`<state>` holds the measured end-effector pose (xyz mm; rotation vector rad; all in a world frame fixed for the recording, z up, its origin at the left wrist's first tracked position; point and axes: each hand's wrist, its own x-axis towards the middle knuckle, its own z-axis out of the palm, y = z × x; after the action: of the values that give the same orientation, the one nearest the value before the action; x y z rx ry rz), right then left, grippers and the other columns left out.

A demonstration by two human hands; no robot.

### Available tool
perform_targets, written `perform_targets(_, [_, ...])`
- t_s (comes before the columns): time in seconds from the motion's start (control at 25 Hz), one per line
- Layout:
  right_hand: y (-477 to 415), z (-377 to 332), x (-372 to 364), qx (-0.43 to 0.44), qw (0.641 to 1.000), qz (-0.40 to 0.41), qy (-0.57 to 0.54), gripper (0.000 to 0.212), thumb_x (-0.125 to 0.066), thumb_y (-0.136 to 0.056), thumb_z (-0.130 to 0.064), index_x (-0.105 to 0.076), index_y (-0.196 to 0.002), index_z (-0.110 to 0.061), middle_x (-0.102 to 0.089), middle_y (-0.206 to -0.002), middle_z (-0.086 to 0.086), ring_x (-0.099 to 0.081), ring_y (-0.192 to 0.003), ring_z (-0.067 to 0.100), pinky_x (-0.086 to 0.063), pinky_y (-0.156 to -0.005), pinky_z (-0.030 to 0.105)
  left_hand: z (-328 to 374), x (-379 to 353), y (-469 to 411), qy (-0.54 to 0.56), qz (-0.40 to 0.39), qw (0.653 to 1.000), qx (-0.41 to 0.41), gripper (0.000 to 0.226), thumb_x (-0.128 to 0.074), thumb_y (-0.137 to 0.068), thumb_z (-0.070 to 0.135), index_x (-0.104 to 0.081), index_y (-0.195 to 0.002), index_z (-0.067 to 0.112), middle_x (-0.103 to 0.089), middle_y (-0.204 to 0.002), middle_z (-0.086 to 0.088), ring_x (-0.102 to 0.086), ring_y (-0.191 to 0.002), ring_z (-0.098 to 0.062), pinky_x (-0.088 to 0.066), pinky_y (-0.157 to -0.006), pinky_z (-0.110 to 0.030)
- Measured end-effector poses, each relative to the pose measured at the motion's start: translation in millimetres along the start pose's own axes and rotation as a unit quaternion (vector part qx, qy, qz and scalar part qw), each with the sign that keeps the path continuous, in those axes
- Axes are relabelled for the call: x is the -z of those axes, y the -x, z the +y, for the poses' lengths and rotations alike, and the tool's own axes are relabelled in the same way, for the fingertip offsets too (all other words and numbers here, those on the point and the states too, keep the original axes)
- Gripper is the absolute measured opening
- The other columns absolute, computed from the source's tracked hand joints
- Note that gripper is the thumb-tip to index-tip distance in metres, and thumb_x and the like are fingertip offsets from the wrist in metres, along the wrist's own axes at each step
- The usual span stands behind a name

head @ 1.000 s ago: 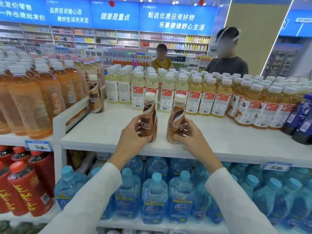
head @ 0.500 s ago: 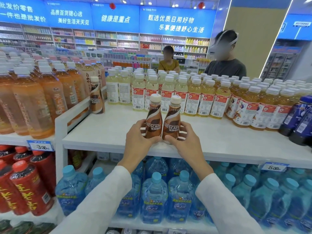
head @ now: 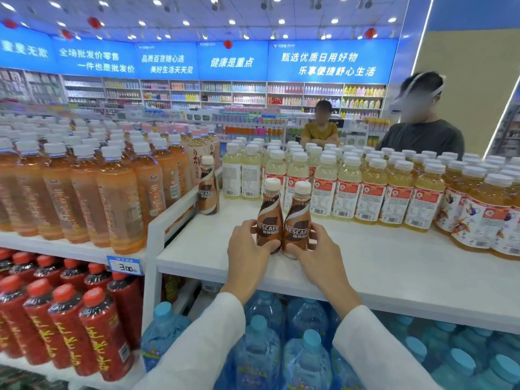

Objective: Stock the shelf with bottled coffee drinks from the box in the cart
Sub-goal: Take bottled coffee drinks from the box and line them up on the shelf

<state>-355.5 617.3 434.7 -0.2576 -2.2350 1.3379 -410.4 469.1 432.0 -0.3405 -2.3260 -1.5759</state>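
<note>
Bottled coffee drinks (head: 208,190) number three in view, all upright on the top white shelf (head: 380,266). Each is a small bottle with a cream cap, a narrow neck and a brown-and-tan sleeve crossed by a white swirl, with NESCAFE printed in white.

At the far left, a packed block of orange tea bottles (head: 118,198) fills the neighbouring shelf, too many to count. Below them hangs one price tag (head: 125,266) reading 3.00, with red-capped bottles (head: 92,327) underneath. The single coffee bottle (head: 208,175) stands at the back left of the white shelf, just beside the divider.

Near the shelf's front edge, the left hand (head: 247,253) grips the left coffee bottle (head: 269,218) low down, fingers curled round its side and thumb across its base. That bottle touches the right coffee bottle (head: 298,220), labels facing forward. The right hand (head: 319,253) grips this one the same way. Both arms wear white sleeves.

Behind the pair stand rows of pale yellow drinks (head: 349,187). Darker orange juice bottles (head: 484,218) stand to the right. Blue-capped water jugs (head: 259,350) fill the shelf below. Two people (head: 319,133) stand beyond the display.
</note>
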Motion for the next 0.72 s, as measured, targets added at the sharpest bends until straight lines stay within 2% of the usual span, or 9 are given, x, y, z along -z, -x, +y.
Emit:
perform_targets(0.08, [-17.7,-9.1,-23.6,0.0,1.0,-0.012,-0.002,0.056,-0.081,-0.084,-0.025,-0.052,-0.131,-0.027,-0.062,-0.116,-0.011,-0.063,-0.11,0.015,-0.05,-0.097,0.032,-7.8,7.6,-21.1,0.002,0.015,1.0,0.026,0.049,-0.086,-0.079,0.029,-0.055,-0.116,0.026,-0.06,-0.113,0.008,-0.059,-0.104,-0.012,-0.043,-0.087,-0.024])
perform_targets(0.2, [-44.1,-17.1,-56.6,0.0,0.999,-0.026,-0.022,0.049,-0.08,-0.085,-0.02,-0.048,-0.12,-0.034,-0.062,-0.11,-0.013,-0.063,-0.109,0.015,-0.048,-0.094,0.029,-17.0,15.2,-52.8,0.007,0.031,0.998,0.057,0.044,-0.084,-0.082,0.023,-0.049,-0.109,0.026,-0.06,-0.111,0.006,-0.06,-0.107,-0.017,-0.041,-0.086,-0.026])
perform_targets(0.36, [-75.9,-21.4,-93.4,-0.016,0.999,-0.017,-0.035,0.048,-0.079,-0.083,-0.016,-0.047,-0.115,-0.033,-0.062,-0.104,-0.013,-0.064,-0.109,0.018,-0.047,-0.092,0.03,-28.5,19.2,-86.6,-0.006,0.054,0.996,0.072,0.039,-0.08,-0.084,0.019,-0.048,-0.106,0.022,-0.057,-0.112,-0.001,-0.059,-0.109,-0.026,-0.042,-0.088,-0.032])
perform_targets(0.52, [-97.8,-21.5,-119.6,-0.027,0.999,-0.008,-0.037,0.048,-0.078,-0.082,-0.018,-0.05,-0.119,-0.031,-0.065,-0.11,-0.008,-0.063,-0.111,0.02,-0.047,-0.093,0.032,-35.9,16.2,-107.0,-0.018,0.086,0.993,0.081,0.039,-0.077,-0.088,0.019,-0.052,-0.118,0.012,-0.053,-0.13,-0.008,-0.055,-0.12,-0.031,-0.044,-0.103,-0.041])
perform_targets(0.64, [-107.3,-21.2,-130.4,-0.029,0.999,-0.006,-0.031,0.053,-0.078,-0.083,-0.02,-0.053,-0.13,-0.023,-0.066,-0.121,-0.002,-0.062,-0.114,0.022,-0.049,-0.102,0.042,-38.6,15.0,-116.1,-0.006,0.095,0.99,0.102,0.043,-0.075,-0.091,0.018,-0.052,-0.126,0.01,-0.052,-0.132,-0.009,-0.054,-0.123,-0.03,-0.044,-0.106,-0.042])
perform_targets(0.72, [-110.7,-20.1,-136.1,-0.026,0.999,-0.004,-0.031,0.055,-0.078,-0.083,-0.02,-0.053,-0.132,-0.022,-0.066,-0.12,-0.003,-0.062,-0.114,0.021,-0.049,-0.102,0.042,-41.4,14.3,-120.2,-0.002,0.1,0.989,0.106,0.043,-0.074,-0.091,0.017,-0.052,-0.128,0.01,-0.052,-0.133,-0.01,-0.053,-0.123,-0.03,-0.044,-0.106,-0.041])
